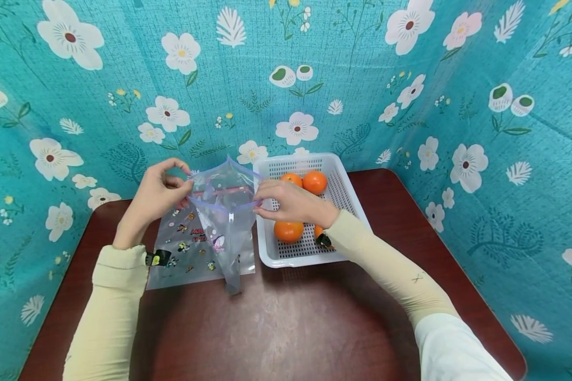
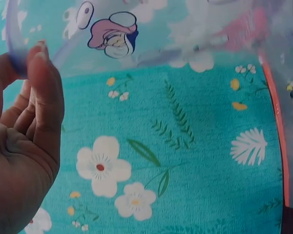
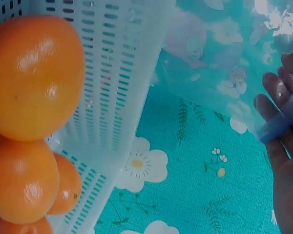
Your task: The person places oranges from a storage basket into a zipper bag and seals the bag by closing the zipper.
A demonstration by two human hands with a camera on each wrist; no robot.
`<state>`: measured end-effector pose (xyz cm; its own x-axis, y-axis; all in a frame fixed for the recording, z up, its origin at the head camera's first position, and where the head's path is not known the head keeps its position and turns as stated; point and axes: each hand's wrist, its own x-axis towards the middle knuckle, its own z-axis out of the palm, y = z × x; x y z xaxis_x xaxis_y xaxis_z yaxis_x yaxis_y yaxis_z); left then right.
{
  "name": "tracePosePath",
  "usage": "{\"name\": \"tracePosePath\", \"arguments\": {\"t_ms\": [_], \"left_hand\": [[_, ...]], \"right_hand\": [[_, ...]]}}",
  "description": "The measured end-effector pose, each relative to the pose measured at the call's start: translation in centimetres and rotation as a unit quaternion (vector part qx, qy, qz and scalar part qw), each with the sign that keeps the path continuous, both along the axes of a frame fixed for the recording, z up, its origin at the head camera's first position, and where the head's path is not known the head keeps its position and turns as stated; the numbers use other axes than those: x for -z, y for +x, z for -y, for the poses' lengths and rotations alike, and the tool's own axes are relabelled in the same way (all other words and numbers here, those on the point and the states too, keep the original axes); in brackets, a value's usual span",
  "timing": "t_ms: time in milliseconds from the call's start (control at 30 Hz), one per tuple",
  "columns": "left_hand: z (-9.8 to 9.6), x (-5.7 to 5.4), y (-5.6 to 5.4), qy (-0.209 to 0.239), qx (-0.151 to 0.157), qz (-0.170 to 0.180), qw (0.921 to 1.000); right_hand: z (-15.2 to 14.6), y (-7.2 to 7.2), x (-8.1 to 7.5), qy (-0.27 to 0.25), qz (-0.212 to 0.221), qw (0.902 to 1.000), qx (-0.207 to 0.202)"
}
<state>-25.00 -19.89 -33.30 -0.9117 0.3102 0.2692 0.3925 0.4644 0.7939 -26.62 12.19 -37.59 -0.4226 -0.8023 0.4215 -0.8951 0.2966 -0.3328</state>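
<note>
A clear zip bag with a purple-blue rim and printed cartoon figures hangs between both hands, its mouth spread wide. At the left end of the rim, my left hand pinches the edge between thumb and fingers. My right hand grips the opposite end, and its forearm crosses above a white basket. Inside that basket lie several oranges, some partly hidden by the right hand and wrist. In the right wrist view the oranges appear close, beside the slotted basket wall.
Flat on the dark red table, under the held bag, lies another clear printed bag with a red strip along its top. Teal flowered cloth stands behind the table and along its sides.
</note>
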Motion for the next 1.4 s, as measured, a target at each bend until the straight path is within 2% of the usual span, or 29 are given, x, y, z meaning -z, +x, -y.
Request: {"name": "tracePosePath", "arguments": {"t_ms": [200, 300, 433, 533, 667, 733, 800, 900, 1000, 1100, 1267, 1400], "left_hand": [[-0.8, 0.5, 0.0, -0.027, 0.027, -0.031, 0.9988], [-1.1, 0.6, 0.1, -0.025, 0.035, -0.042, 0.9982], [-1.4, 0.5, 0.2, -0.025, 0.037, -0.049, 0.9978], [-1.5, 0.5, 0.2, -0.028, 0.035, -0.051, 0.9977], [-1.5, 0.6, 0.2, -0.029, 0.039, -0.049, 0.9976], [-1.5, 0.6, 0.1, -0.03, 0.04, -0.049, 0.9975], [-1.5, 0.7, 0.0, -0.033, 0.038, -0.052, 0.9973], [-1.5, 0.7, -0.1, -0.037, 0.027, -0.058, 0.9972], [-1.6, 0.8, -0.1, -0.043, 0.014, -0.064, 0.9969], [-1.7, 0.9, -0.2, -0.049, 0.006, -0.07, 0.9963], [-1.9, 0.7, 0.0, -0.05, 0.001, -0.079, 0.9956], [-1.9, 0.5, 0.0, -0.046, 0.006, -0.081, 0.9957]], "right_hand": [[0.4, 0.2, 0.3, -0.006, 0.007, 0.9999, -0.006], [0.5, 0.3, 0.3, -0.007, 0.007, 0.9999, -0.007], [0.5, 0.5, 0.1, -0.017, 0.014, 0.9997, -0.009], [0.1, 0.6, -0.3, -0.044, 0.023, 0.9987, -0.004], [-1.0, 0.4, -0.8, -0.07, 0.042, 0.9961, 0.034], [-1.6, 0.2, -0.8, -0.051, 0.061, 0.9948, 0.064], [-2.2, -0.1, -0.6, 0.0, 0.088, 0.9917, 0.094], [-2.8, -0.3, 0.1, 0.105, 0.149, 0.977, 0.111], [-3.1, -0.3, 1.1, 0.204, 0.203, 0.9513, 0.11], [-3.0, -0.2, 2.4, 0.281, 0.22, 0.9272, 0.113], [-2.7, -0.2, 3.5, 0.335, 0.224, 0.906, 0.13], [-2.5, -0.3, 3.7, 0.346, 0.228, 0.8987, 0.143]]}}
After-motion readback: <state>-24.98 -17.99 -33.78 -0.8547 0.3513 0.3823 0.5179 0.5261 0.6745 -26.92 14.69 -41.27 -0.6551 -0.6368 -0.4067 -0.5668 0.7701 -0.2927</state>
